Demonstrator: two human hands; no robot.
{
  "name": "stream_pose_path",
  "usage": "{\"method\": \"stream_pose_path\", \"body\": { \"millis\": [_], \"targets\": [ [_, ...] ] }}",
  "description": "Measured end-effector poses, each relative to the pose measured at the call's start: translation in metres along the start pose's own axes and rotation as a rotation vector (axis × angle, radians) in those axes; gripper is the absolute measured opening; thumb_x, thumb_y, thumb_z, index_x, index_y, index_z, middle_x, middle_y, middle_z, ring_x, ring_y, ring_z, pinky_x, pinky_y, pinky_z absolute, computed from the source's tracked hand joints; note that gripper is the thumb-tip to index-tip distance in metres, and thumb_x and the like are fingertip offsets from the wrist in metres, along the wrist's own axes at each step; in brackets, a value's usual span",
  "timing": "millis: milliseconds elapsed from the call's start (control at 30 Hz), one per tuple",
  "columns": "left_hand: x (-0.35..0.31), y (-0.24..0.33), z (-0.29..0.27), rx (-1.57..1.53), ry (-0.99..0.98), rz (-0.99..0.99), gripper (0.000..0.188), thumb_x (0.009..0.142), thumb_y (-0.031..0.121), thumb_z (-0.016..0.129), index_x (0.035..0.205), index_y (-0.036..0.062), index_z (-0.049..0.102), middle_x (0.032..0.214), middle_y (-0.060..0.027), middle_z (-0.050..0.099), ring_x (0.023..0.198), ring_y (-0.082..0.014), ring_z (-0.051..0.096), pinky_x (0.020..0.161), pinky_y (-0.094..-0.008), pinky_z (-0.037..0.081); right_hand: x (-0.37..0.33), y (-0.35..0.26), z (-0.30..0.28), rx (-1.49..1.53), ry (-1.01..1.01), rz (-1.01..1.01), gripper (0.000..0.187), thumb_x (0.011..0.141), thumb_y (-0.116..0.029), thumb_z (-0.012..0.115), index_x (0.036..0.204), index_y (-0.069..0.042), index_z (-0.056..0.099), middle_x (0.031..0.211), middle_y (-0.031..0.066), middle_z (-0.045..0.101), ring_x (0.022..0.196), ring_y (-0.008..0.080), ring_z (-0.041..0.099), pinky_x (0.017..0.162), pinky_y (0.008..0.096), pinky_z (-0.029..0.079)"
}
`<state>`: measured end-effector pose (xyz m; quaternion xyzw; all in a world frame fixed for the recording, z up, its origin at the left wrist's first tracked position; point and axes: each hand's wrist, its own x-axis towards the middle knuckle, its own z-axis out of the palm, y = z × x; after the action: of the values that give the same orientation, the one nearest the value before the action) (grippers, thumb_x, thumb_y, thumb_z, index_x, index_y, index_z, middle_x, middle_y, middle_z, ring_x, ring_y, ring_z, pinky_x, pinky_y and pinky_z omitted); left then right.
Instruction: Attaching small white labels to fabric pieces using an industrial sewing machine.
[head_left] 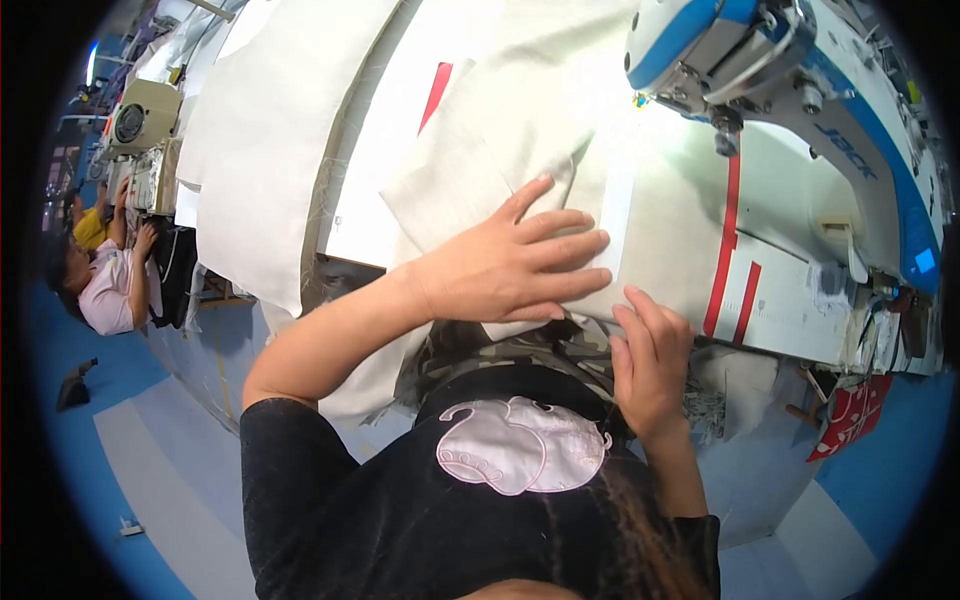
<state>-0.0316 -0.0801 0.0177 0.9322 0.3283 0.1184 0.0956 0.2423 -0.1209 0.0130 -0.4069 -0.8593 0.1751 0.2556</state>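
Left hand: the left hand (535, 262) lies palm down, open, its five digits fanned and fairly straight over the cloth, gripping nothing that shows.
Left arm: the elbow juts out to the person's left; the left forearm (350, 335) slants up and across toward the middle.
Right hand: the right hand (652, 360) stands at the near edge of the cloth, close to the body, fingers half bent and pointing up and away; whether they pinch the edge, I cannot tell.
Right arm: bent and tucked near the person's side, wrist below the fingers.
Cloth in work: one beige cloth (665, 215) spreads under the left hand and reaches beneath the head of the sewing machine; it has folds to the left, and its layers cannot be counted.
White strip: one white strip (617, 205) runs lengthwise on the cloth, just beyond the left fingertips.
Sewing machines: two; one white-and-blue sewing machine (850, 130) at the right, one beige machine (145, 118) far left.
Red stripes: three; a long red stripe (731, 210) along the cloth's right side, a short one right of it, another at upper left.
Pale panels: large pale panels (270, 140) lie left of the work; their number is unclear.
Patterned cloth: one red-and-white piece (852, 418) hangs at lower right.
Co-workers: two show at far left, one in a pink top (112, 285), one in a yellow top (92, 230).
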Motion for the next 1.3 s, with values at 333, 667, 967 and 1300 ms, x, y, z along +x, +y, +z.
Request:
{"method": "stream_pose_path", "body": {
  "millis": [333,667,967,1300],
  "targets": [
    [0.004,-0.004,-0.004,-0.101,0.061,-0.020,0.049,0.093,0.041,0.069,0.138,0.0220,0.061,0.147,-0.0060,0.053,0.140,-0.0279,0.046,0.121,-0.0674,0.027,0.007,0.008,-0.006,-0.019,-0.084,-0.008,0.052,0.074,-0.003,0.080,0.125,-0.001,0.067,0.139,0.0089,0.061,0.111,0.0290,0.058,0.095,0.0440,0.044],
    [0.009,-0.021,-0.007,-0.086,0.010,-0.035,0.049,0.098,0.042,0.064,0.143,0.0259,0.060,0.156,-0.0059,0.048,0.141,-0.0301,0.047,0.121,-0.0674,0.027,0.020,0.015,-0.002,-0.015,-0.053,-0.050,0.056,0.073,-0.002,0.081,0.127,-0.003,0.066,0.141,0.0085,0.060,0.111,0.0280,0.058,0.094,0.0429,0.044],
    [0.023,-0.046,-0.008,-0.067,0.028,-0.029,0.046,0.099,0.039,0.063,0.142,0.0244,0.061,0.157,-0.0061,0.049,0.141,-0.0310,0.047,0.123,-0.0649,0.024,0.047,0.025,-0.009,-0.127,-0.128,-0.035,0.055,0.075,-0.004,0.081,0.128,-0.001,0.066,0.141,0.0076,0.060,0.114,0.0268,0.057,0.095,0.0434,0.043],
    [0.035,-0.079,-0.008,-0.004,0.090,-0.009,0.047,0.099,0.037,0.063,0.144,0.0241,0.061,0.153,-0.0064,0.052,0.142,-0.0313,0.046,0.124,-0.0617,0.024,0.081,0.042,-0.007,-0.176,-0.096,-0.096,0.046,0.082,-0.007,0.077,0.127,-0.003,0.065,0.142,0.0070,0.060,0.116,0.0272,0.056,0.099,0.0437,0.042]
  ]
}}
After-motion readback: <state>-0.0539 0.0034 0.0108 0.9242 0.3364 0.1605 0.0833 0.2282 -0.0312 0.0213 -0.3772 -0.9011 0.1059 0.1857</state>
